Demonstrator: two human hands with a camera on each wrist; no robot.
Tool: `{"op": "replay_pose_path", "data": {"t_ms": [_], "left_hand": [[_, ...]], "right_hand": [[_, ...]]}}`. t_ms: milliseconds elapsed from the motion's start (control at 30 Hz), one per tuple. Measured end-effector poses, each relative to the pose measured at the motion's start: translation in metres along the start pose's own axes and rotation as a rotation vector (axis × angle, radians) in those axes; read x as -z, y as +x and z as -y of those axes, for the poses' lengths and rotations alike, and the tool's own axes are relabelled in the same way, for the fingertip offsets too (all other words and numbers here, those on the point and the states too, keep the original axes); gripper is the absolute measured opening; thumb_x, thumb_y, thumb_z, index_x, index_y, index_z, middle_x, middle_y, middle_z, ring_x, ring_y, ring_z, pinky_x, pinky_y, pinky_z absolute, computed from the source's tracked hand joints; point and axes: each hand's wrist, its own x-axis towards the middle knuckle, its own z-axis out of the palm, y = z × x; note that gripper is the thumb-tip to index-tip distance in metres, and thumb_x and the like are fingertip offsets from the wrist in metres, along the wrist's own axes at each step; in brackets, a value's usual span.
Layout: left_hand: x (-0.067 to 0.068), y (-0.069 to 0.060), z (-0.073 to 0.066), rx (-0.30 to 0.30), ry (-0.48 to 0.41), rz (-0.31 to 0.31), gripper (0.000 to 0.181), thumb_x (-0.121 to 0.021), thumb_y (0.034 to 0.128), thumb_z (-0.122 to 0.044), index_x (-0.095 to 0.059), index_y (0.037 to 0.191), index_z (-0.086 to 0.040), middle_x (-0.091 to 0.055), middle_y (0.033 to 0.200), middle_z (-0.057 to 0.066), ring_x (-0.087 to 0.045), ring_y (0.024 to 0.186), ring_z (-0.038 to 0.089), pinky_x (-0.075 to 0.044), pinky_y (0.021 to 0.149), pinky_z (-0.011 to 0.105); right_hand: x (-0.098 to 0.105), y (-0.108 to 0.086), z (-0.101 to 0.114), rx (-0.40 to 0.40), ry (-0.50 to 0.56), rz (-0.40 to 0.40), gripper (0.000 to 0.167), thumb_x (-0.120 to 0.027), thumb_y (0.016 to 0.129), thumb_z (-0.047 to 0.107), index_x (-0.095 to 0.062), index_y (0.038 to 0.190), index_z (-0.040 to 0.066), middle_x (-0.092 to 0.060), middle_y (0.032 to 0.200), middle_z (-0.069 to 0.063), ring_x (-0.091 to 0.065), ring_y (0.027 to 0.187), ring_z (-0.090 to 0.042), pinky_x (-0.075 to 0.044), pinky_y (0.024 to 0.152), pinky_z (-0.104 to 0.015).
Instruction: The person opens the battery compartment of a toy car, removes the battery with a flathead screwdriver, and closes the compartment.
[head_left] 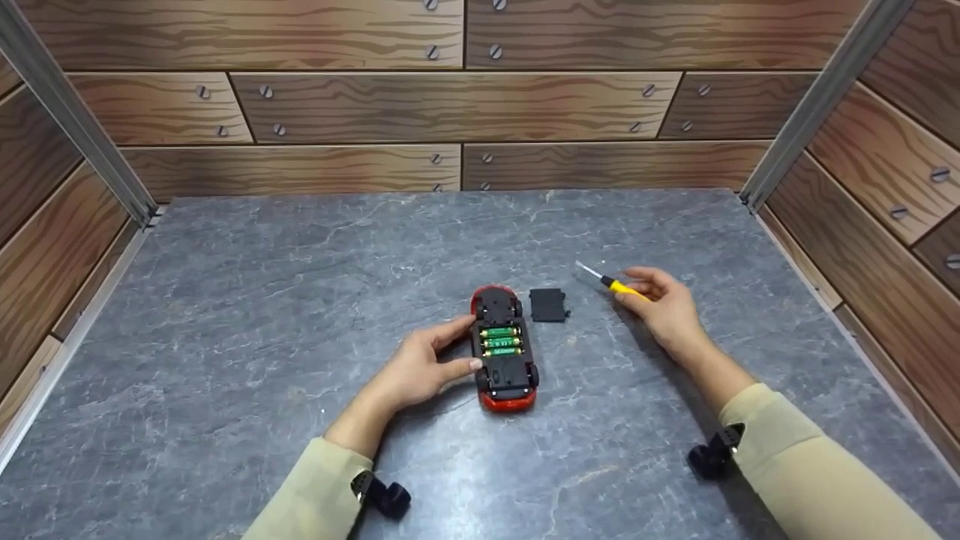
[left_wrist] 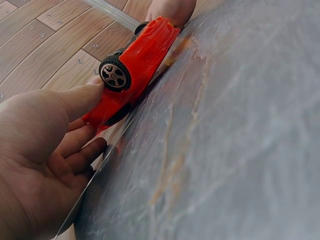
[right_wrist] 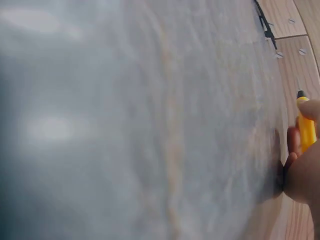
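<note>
A red toy car (head_left: 508,403) lies upside down on the grey table, its black underside up and several green batteries (head_left: 501,342) in the uncovered compartment. My left hand (head_left: 416,369) holds the car's left side between thumb and fingers; the left wrist view shows the thumb by a wheel (left_wrist: 114,73) of the red body (left_wrist: 145,55). Just right of the car lies a black cover (head_left: 548,305), flat. My right hand (head_left: 667,311) holds a screwdriver (head_left: 624,289) by its yellow handle, the tip pointing up and left. In the right wrist view the thumb rests on the handle (right_wrist: 306,131).
The grey table (head_left: 300,262) is bordered by wood-patterned panels (head_left: 450,105) at the back and sides, with metal posts (head_left: 806,105) at the corners. A black wrist camera (head_left: 390,499) sits on each sleeve.
</note>
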Motion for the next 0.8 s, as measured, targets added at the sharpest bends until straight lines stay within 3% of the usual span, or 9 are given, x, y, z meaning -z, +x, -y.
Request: {"op": "replay_pose_path", "data": {"t_ms": [100, 367, 567, 800], "left_hand": [[0.001, 0.0, 0.001, -0.004, 0.001, -0.001, 0.075, -0.082, 0.094, -0.025, -0.048, 0.159, -0.01, -0.047, 0.162, 0.009, -0.041, 0.152, 0.027, -0.027, 0.127, 0.044], [0.0, -0.001, 0.005, -0.041, -0.022, -0.004, 0.072, -0.081, 0.0955, -0.021, -0.049, 0.158, -0.005, -0.049, 0.16, 0.013, -0.043, 0.151, 0.028, -0.029, 0.127, 0.044], [0.001, 0.0, 0.003, -0.026, -0.001, -0.006, 0.073, -0.082, 0.0951, -0.021, -0.048, 0.158, -0.007, -0.048, 0.161, 0.011, -0.043, 0.151, 0.026, -0.029, 0.127, 0.043], [0.0, 0.0, 0.0, -0.016, 0.012, -0.003, 0.074, -0.082, 0.0948, -0.022, -0.048, 0.159, -0.008, -0.048, 0.161, 0.01, -0.042, 0.151, 0.025, -0.028, 0.127, 0.041]], "right_hand": [[-0.003, -0.004, 0.004, 0.001, 0.124, -0.044, 0.045, -0.077, 0.094, -0.003, -0.06, 0.135, -0.011, -0.075, 0.096, -0.001, -0.07, 0.077, -0.006, -0.057, 0.069, -0.018], [-0.024, -0.016, 0.033, 0.079, 0.241, -0.074, 0.026, -0.076, 0.09, -0.013, -0.069, 0.115, -0.009, -0.077, 0.09, -0.001, -0.072, 0.074, -0.01, -0.062, 0.07, -0.022], [-0.042, -0.028, 0.063, 0.145, 0.35, -0.01, 0.034, -0.073, 0.088, -0.02, -0.068, 0.119, -0.008, -0.079, 0.095, -0.007, -0.075, 0.076, -0.014, -0.064, 0.073, -0.027], [-0.053, -0.036, 0.079, 0.13, 0.531, -0.017, 0.041, -0.069, 0.089, -0.022, -0.067, 0.124, -0.002, -0.079, 0.096, -0.007, -0.073, 0.075, -0.013, -0.062, 0.075, -0.024]]}}
